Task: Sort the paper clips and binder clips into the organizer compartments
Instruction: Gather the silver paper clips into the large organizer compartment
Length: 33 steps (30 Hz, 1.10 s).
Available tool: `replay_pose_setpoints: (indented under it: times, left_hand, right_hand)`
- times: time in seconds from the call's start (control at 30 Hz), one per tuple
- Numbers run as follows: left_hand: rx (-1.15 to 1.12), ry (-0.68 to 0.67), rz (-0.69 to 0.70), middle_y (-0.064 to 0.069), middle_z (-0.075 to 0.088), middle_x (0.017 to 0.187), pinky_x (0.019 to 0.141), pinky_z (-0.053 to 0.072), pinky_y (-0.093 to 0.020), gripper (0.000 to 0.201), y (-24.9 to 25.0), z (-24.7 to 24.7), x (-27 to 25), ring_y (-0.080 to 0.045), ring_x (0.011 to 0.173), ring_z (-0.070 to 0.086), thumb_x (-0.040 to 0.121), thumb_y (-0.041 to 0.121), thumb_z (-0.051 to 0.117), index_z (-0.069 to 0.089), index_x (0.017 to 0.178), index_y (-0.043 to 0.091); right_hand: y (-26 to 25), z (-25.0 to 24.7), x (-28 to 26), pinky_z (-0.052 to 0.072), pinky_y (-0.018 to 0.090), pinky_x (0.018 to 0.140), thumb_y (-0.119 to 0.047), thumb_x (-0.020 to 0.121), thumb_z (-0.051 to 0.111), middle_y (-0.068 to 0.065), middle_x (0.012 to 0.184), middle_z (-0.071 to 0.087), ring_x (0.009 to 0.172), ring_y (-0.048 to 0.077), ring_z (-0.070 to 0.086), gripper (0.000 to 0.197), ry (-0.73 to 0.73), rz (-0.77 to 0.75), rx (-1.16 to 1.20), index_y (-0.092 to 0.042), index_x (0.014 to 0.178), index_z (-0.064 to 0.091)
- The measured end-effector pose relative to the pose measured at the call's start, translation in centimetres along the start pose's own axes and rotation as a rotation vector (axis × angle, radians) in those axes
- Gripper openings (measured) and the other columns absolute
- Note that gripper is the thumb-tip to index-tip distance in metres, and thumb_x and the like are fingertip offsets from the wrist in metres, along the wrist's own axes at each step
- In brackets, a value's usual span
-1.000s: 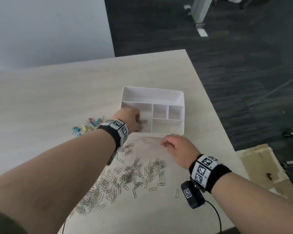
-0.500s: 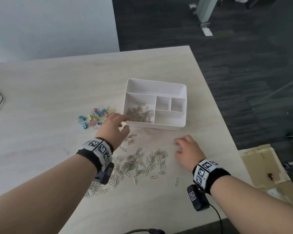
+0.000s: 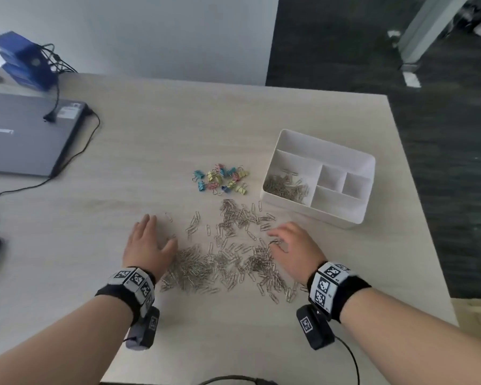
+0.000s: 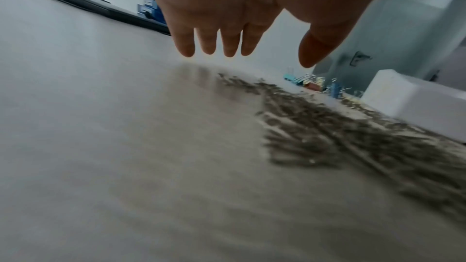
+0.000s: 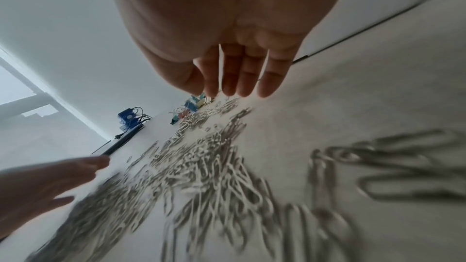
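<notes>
Now both open hands, left hand (image 3: 147, 245) and right hand (image 3: 295, 245), flank loose paper clips (image 3: 222, 259) on the worktop (image 3: 150, 134); light, slippery, probably best scooped in bunches.

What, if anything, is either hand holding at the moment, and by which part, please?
Nothing is held. The left hand and the right hand are both open with straight fingers, on either side of the loose paper clips on the table.

An office: closed laptop (image 3: 25, 134) on a pale desk (image 3: 178, 112), dark carpet floor (image 3: 442, 134).
</notes>
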<state>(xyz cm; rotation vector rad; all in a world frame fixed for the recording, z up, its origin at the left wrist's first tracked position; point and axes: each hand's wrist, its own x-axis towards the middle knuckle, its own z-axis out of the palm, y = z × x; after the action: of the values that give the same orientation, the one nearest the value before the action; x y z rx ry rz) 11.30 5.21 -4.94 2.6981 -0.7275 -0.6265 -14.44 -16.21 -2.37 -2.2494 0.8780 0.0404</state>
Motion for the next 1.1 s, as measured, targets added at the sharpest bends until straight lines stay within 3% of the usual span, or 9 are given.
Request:
replay_pose_setpoints:
  times: [0.17,0.3,0.4,0.53,0.63,0.73,0.83,0.93,1.1]
  left_hand:
    - [0.124,-0.056,0.038,-0.003,0.004,0.166,0.122,0.015,-0.045,0.088,0.4,0.0,1.7,-0.024,0.152,0.005,0.09,0.058,0.046,0.009,0.157,0.014]
    - [0.182,-0.155,0.183,0.0,-0.006,0.166,0.123,0.006,-0.047,0.092,3.5,1.2,1.4,-0.022,0.152,-0.004,0.087,0.063,0.041,0.001,0.158,0.019]
    - [0.212,-0.256,0.38,0.003,-0.01,0.165,0.123,0.0,-0.046,0.096,5.3,2.3,-0.6,-0.018,0.151,-0.009,0.086,0.063,0.045,-0.003,0.157,0.022]
    - [0.15,-0.308,0.521,0.007,0.004,0.165,0.118,-0.003,-0.033,0.09,5.6,2.1,-2.9,-0.013,0.151,0.0,0.087,0.054,0.051,0.001,0.157,0.028]
    - [0.087,-0.205,0.451,0.007,0.016,0.164,0.12,0.008,-0.036,0.083,4.4,0.5,-3.0,-0.015,0.151,0.01,0.087,0.05,0.056,0.014,0.156,0.03]
    - [0.157,-0.074,0.209,0.005,0.026,0.157,0.113,0.033,-0.05,0.088,2.1,-1.7,-2.0,-0.022,0.143,0.026,0.078,0.065,0.058,0.022,0.152,0.035]
    - [0.196,-0.205,0.011,-0.001,0.025,0.149,0.1,0.047,-0.05,0.117,-0.4,-3.3,-1.5,-0.029,0.134,0.034,0.056,0.084,0.063,0.009,0.151,0.042]
    - [0.294,-0.326,0.04,-0.003,0.022,0.145,0.096,0.051,-0.046,0.136,-0.7,-3.4,-2.0,-0.03,0.125,0.045,0.042,0.089,0.067,-0.005,0.149,0.047]
    - [0.354,-0.406,0.167,-0.004,0.018,0.145,0.093,0.054,-0.043,0.137,2.6,-1.3,-3.0,-0.033,0.117,0.053,0.039,0.078,0.079,-0.004,0.145,0.053]
  right_hand:
    - [-1.6,0.0,3.9,0.021,0.04,0.119,-0.039,0.092,0.051,-0.002,0.158,0.025,0.145,0.019,0.023,0.058,-0.067,-0.009,-0.152,-0.029,0.147,0.036]
    - [-3.1,1.9,5.6,0.01,0.046,0.122,-0.046,0.09,0.05,0.001,0.164,0.007,0.15,0.022,0.006,0.074,-0.192,0.008,-0.301,-0.027,0.154,0.018]
    - [-3.7,3.2,4.7,0.003,0.038,0.12,-0.041,0.092,0.048,-0.001,0.164,0.008,0.15,0.017,0.007,0.071,-0.239,-0.137,-0.344,-0.026,0.154,0.018]
    - [-4.0,2.8,3.6,0.016,0.033,0.119,-0.034,0.095,0.049,-0.006,0.158,0.029,0.145,0.012,0.023,0.058,-0.281,-0.259,-0.257,-0.027,0.15,0.033]
    - [-4.4,2.2,4.7,0.027,0.038,0.117,-0.037,0.094,0.048,-0.008,0.15,0.039,0.138,0.012,0.033,0.051,-0.172,-0.255,-0.248,-0.03,0.143,0.041]
    - [-5.6,2.2,7.1,0.034,0.048,0.113,-0.046,0.089,0.049,-0.005,0.153,0.034,0.139,0.018,0.033,0.057,-0.121,-0.194,-0.277,-0.032,0.143,0.038]
    - [-7.1,2.5,8.9,0.03,0.054,0.114,-0.071,0.075,0.053,-0.003,0.162,0.013,0.146,0.029,0.02,0.087,-0.26,-0.087,-0.395,-0.04,0.148,0.018]
    - [-8.1,2.9,9.1,0.027,0.059,0.111,-0.084,0.062,0.056,-0.004,0.162,0.006,0.146,0.031,0.014,0.104,-0.38,-0.1,-0.569,-0.046,0.148,0.012]
    - [-7.6,2.6,7.1,0.028,0.057,0.11,-0.086,0.055,0.061,-0.003,0.159,0.011,0.143,0.029,0.017,0.106,-0.444,-0.226,-0.685,-0.051,0.144,0.017]
